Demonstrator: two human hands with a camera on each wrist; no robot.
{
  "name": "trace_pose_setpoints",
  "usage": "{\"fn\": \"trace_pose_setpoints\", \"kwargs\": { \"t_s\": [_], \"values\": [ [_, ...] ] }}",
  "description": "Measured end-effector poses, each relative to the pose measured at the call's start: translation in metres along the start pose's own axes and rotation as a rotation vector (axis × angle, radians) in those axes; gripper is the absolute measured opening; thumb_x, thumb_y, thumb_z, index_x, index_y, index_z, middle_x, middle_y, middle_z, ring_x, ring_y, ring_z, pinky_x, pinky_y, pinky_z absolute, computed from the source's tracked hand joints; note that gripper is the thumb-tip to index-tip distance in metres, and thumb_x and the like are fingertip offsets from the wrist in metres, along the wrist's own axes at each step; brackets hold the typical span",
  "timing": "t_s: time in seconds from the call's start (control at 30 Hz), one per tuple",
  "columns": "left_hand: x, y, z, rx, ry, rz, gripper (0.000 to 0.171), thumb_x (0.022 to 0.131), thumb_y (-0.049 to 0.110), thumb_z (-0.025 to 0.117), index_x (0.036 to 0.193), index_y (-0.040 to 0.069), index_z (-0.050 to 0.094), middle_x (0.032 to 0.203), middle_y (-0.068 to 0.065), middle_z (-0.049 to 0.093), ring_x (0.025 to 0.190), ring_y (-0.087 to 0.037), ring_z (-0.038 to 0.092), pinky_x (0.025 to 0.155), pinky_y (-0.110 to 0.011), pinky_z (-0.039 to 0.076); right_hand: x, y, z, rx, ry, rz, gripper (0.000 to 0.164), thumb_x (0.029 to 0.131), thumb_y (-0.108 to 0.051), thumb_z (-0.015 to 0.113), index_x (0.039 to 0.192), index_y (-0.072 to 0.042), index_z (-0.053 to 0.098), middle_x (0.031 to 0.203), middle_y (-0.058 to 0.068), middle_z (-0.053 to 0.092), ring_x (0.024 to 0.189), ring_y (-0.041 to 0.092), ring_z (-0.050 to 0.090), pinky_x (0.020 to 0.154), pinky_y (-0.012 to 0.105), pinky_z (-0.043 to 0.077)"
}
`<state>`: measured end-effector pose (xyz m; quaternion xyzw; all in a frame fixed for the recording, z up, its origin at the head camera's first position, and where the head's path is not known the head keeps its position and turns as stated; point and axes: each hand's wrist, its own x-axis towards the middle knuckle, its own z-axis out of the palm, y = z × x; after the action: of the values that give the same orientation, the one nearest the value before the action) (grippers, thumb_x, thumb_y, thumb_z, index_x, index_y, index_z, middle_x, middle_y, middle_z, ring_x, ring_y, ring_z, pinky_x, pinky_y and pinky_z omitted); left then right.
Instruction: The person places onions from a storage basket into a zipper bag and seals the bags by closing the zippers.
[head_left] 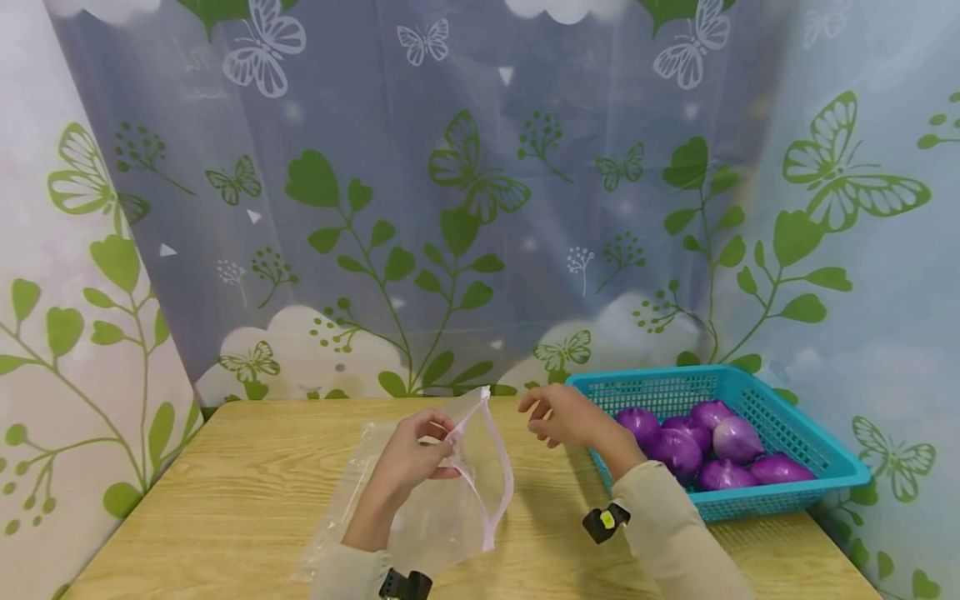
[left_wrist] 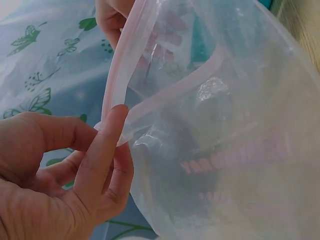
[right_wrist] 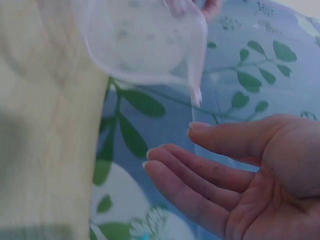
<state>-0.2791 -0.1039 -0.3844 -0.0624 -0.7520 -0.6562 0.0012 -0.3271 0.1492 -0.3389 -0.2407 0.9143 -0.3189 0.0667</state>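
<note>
A clear zip-lock bag (head_left: 435, 521) with a pink zip edge hangs over the table, its mouth gaping toward the right. My left hand (head_left: 420, 450) pinches the bag's pink rim between thumb and fingers; the left wrist view shows this hand (left_wrist: 85, 170) on the zip edge up close. To the right of the bag mouth, my right hand (head_left: 566, 417) is apart from it, fingers loosely bent and holding nothing. In the right wrist view, the right hand (right_wrist: 225, 175) lies just below the bag's corner and its white slider (right_wrist: 196, 96).
A turquoise plastic basket (head_left: 787, 408) stands at the right of the wooden table (head_left: 247, 467). Several purple onions (head_left: 675, 450) lie in it. Behind the table hangs a curtain (head_left: 480, 250) printed with butterflies and leaves.
</note>
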Motion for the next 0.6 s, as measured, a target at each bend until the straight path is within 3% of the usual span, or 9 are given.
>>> {"fn": "trace_pose_setpoints", "kwargs": {
  "t_s": [0.23,0.4,0.6],
  "values": [
    [0.000,0.002,0.000,-0.034,0.021,0.006,0.016,0.096,-0.008,0.059,0.111,-0.004,0.062,0.098,-0.013,0.057,0.078,-0.022,0.062,0.064,-0.036,0.069,0.000,0.019,-0.048,-0.101,-0.061,0.067,0.031,0.101,-0.004,0.061,0.132,0.002,0.061,0.111,0.023,0.072,0.083,0.026,0.072,0.070,0.037,0.068],
    [0.000,0.001,-0.001,-0.055,0.018,0.007,0.017,0.098,-0.008,0.058,0.114,-0.004,0.062,0.097,-0.012,0.055,0.079,-0.021,0.060,0.067,-0.036,0.070,-0.004,0.041,-0.083,-0.134,-0.097,0.126,0.030,0.100,-0.002,0.061,0.128,0.007,0.059,0.102,0.023,0.072,0.082,0.025,0.069,0.068,0.036,0.067],
    [0.002,0.001,-0.003,-0.067,0.032,0.009,0.018,0.098,-0.008,0.058,0.116,-0.005,0.061,0.097,-0.012,0.054,0.080,-0.021,0.058,0.067,-0.037,0.070,-0.009,0.066,-0.106,-0.222,-0.137,0.213,0.031,0.095,0.000,0.067,0.125,0.006,0.062,0.092,0.015,0.068,0.082,0.023,0.066,0.070,0.042,0.069]
  ]
}}
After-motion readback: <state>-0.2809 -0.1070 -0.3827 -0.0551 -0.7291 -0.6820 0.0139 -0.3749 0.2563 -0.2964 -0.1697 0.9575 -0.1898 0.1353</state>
